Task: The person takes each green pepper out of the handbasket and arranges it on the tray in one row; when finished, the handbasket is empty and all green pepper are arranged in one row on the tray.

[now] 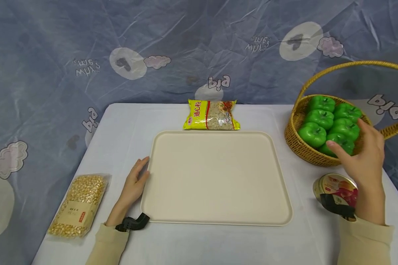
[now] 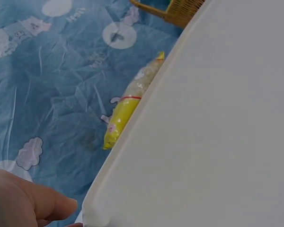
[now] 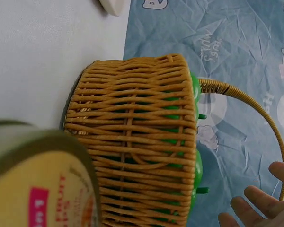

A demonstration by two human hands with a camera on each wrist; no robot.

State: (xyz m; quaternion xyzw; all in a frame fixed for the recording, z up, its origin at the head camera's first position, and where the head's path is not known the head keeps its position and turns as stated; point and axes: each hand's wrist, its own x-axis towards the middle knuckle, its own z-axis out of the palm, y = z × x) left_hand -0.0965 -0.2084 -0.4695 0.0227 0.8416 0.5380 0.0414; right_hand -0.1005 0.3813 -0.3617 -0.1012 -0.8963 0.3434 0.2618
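Observation:
A woven basket (image 1: 300,147) with a tall handle stands at the right and holds several green bell peppers (image 1: 312,134). My right hand (image 1: 367,156) hovers over its near right side, thumb and fingers spread. In the right wrist view, those fingers (image 3: 255,203) are apart and grasp nothing. Left of centre, my left hand (image 1: 135,183) lies beside the left edge of a cream rectangular tray (image 1: 215,176), fingers relaxed. Whether its fingertips touch the rim is hard to tell. The left wrist view shows the thumb (image 2: 57,203) near the tray's corner.
A round tin (image 1: 337,186) with a fruit label stands below the basket, partly behind my right wrist. Behind the tray lies a yellow bag of pasta (image 1: 212,115). A clear pack of yellow kernels (image 1: 77,206) lies at the left. White cloth covers the table (image 1: 219,243).

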